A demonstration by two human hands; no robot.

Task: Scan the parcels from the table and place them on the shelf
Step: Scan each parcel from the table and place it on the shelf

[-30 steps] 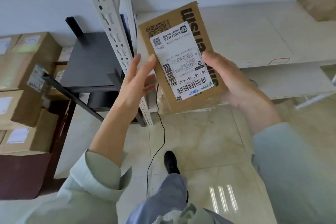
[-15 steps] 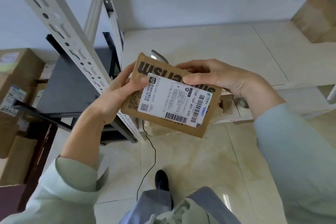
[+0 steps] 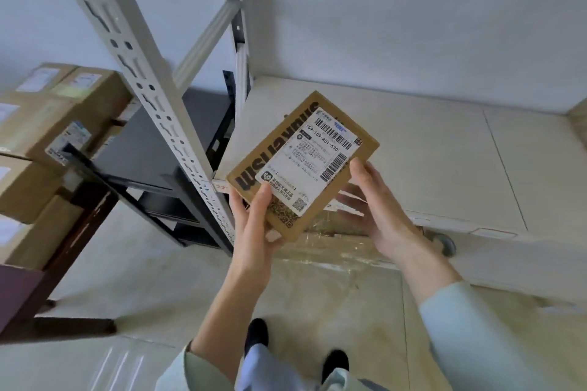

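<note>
- The parcel is a flat brown cardboard packet with bold black lettering along one long side, and I hold it in the air in front of me, tilted, just over the front left corner of the shelf.
- A white shipping label covers most of its upper face, with barcodes at the far end and down the right edge, and a small square code at the near end.
- My left hand grips the near left corner: the thumb lies on top across the edge of the label, the other fingers go underneath.
- My right hand holds the right edge, thumb up against the side by the barcode, fingers spread loosely under the packet.
- The shelf board is pale and bare where I see it, set low against a white wall.
- A perforated grey upright of the rack rises just left of the parcel.
- Further left, stacked cardboard boxes with white labels sit on a dark table.
- Below are the tiled floor, my pale green sleeves and my dark shoes.
</note>
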